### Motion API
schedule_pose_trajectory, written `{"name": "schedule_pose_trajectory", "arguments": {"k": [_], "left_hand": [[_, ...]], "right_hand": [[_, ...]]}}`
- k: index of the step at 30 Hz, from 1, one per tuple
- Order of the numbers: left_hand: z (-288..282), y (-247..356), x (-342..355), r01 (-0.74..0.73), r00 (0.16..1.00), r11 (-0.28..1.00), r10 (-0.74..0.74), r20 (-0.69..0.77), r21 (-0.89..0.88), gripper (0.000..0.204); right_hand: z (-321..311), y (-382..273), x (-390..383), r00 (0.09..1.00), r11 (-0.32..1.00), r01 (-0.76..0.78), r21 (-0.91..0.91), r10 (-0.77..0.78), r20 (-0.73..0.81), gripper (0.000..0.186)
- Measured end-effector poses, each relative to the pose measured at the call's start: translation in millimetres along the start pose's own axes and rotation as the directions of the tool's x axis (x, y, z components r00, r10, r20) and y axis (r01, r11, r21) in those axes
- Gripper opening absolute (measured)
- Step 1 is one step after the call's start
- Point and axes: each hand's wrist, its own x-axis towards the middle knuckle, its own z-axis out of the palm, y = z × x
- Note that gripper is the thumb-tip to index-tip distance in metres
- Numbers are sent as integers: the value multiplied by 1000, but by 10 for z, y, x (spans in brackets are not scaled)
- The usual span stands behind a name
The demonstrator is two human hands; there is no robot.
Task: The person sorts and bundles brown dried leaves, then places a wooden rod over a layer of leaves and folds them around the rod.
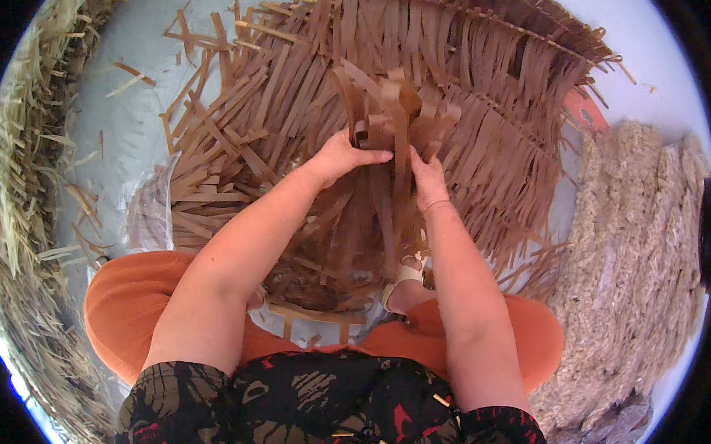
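Note:
A loose bundle of flat brown strips point(401, 133) stands up between my hands, its upper ends curling over and its lower ends hanging toward the floor. My left hand point(344, 156) is closed on the left side of the bundle, its thumb stretched across the front and its other fingers mostly hidden behind the strips. On the right side, my right hand point(429, 180) grips the same bundle, with part of its fingers out of sight. Beneath and beyond both hands spreads a wide brown thatch panel point(486, 140) of many overlapping strips.
Loose brown strips point(216, 148) lie scattered to the left, beside a clear plastic sheet point(151, 209). A tall straw-coloured stack point(24, 184) lines the far left. At the right stands a pale, shaggy stack point(615, 273), with an orange-red object point(586, 111) behind it.

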Motion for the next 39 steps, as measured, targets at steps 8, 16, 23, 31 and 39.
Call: {"name": "schedule_pose_trajectory", "arguments": {"k": [8, 16, 23, 31, 39], "left_hand": [[480, 1209, -599, -179, 984, 978, 179, -7, -110, 49], [715, 1611, -1440, -26, 1000, 988, 26, 3, -152, 64], [829, 1090, -1870, -91, 995, 974, 97, 21, -207, 57], [555, 1164, -1906, 29, 999, 974, -35, -19, -227, 44], [357, 1102, -1784, 177, 984, 884, -143, 109, -432, 46]], "right_hand": [[243, -1127, -523, 957, 963, 231, 138, -250, 149, 52], [467, -1425, -1467, 974, 986, 84, 143, -111, 197, 59], [557, -1100, -1760, 943, 987, 103, 119, -135, 303, 88], [546, -1176, -1707, 911, 762, 369, -532, -182, 371, 89], [305, -1703, -1836, 838, 809, 243, -535, 103, 536, 69]]}}
